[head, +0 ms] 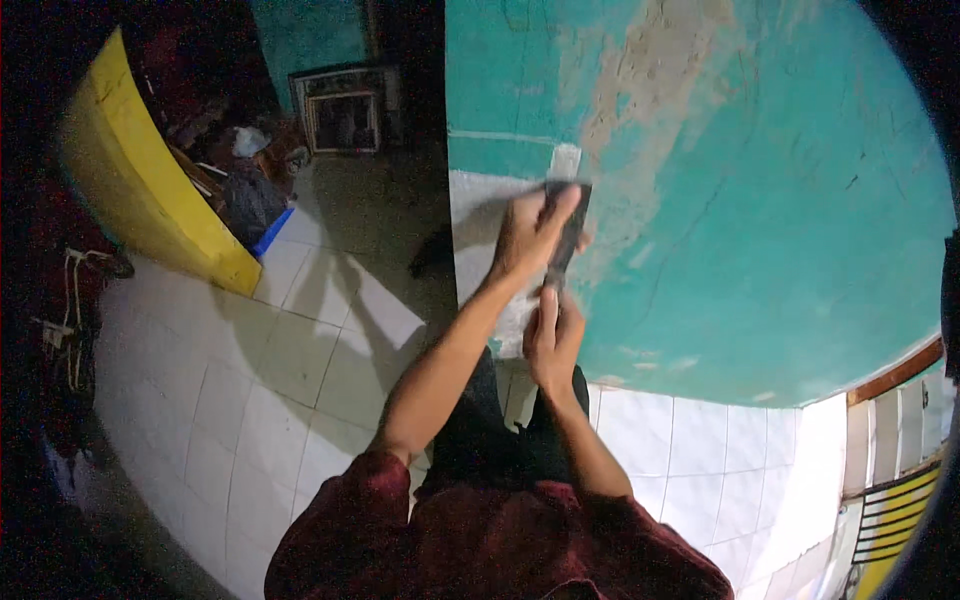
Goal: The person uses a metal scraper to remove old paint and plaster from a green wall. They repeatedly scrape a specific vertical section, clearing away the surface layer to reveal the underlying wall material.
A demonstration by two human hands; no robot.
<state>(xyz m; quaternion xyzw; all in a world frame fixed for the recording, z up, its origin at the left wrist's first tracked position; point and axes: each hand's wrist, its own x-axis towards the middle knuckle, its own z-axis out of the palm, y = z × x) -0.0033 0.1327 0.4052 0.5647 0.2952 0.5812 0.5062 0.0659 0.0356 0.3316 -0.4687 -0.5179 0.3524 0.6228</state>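
Note:
A dark, flat hand tool (571, 238) with a straight upper edge is held against the painted wall; blur hides whether it is a scraper or a trowel. My left hand (529, 234) grips its broad part, thumb laid along the face. Below, my right hand (553, 334) is closed around the tool's narrower lower end. Just above the tool's edge shows a whitish patch (566, 160) on the teal wall (750, 247). Left of the tool, a larger white filled area (469, 199) reaches the wall's edge, partly shadowed by my hands.
Rough, bare grey-brown plaster (649, 82) runs down the wall, with cracks nearby. A yellow panel (165, 180) stands at left beside piled clutter (255, 180). Picture frames (341, 112) lean at the back. White tiles (300, 375) cover the floor; a barred metal piece (896, 517) is at lower right.

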